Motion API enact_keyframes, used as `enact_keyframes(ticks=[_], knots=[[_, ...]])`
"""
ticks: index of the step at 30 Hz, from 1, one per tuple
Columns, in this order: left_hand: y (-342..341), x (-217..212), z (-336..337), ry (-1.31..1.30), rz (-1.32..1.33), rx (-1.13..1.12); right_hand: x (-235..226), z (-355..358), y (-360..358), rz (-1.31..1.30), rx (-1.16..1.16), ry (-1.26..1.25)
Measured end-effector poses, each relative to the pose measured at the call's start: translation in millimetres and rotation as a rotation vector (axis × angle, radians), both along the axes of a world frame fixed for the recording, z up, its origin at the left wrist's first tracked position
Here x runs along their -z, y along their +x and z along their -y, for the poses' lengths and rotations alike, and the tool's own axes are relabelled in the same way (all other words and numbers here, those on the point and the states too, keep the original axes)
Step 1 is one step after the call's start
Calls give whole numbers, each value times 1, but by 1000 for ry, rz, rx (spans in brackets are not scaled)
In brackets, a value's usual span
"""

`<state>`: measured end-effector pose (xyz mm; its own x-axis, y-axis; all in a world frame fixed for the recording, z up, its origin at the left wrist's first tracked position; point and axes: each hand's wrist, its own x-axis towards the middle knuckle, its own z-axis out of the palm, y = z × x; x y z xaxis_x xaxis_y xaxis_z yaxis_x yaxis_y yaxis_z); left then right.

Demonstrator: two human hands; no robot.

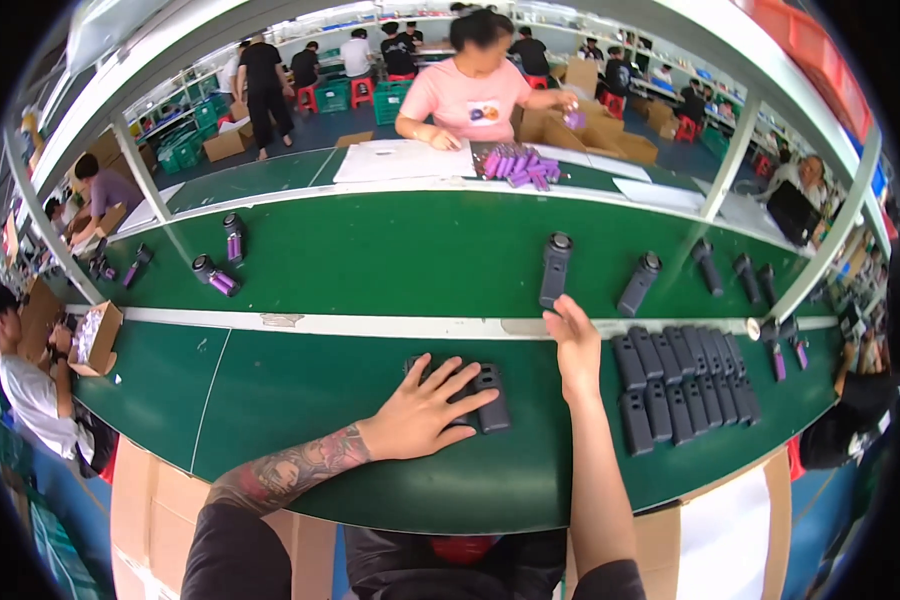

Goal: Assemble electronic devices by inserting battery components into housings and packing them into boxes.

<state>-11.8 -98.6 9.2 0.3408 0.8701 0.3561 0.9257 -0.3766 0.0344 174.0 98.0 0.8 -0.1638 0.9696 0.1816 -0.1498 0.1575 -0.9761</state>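
Two dark grey cases [475, 395] lie under my left hand [425, 410], low in the middle of the green surface [300, 390]. My fingers are spread flat on them. I should press softly so they don't slide. My right hand [576, 345] reaches up, fingers straight together, holding nothing, toward a grey case [554, 268] standing above. Rows of grey cases [682, 388] crowd the right side.

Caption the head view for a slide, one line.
Left hand flat on dark grey casings, right hand reaching toward an upright casing on the green workbench.
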Motion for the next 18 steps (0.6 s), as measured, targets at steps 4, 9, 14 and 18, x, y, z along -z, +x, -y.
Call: enact_keyframes(ticks=[4, 9, 14, 18], knots=[[2, 10, -27, 58, 36, 2, -18, 15, 3, 376, -378, 106], [-16, 8, -32, 103, 269, -44, -31, 22, 4, 690, -459, 82], [-108, 24, -47, 410, 699, -445, -22, 14, 8, 764, -377, 90], [-270, 64, -35, 693, 480, -1165, -28, 29, -2, 853, -373, 209]])
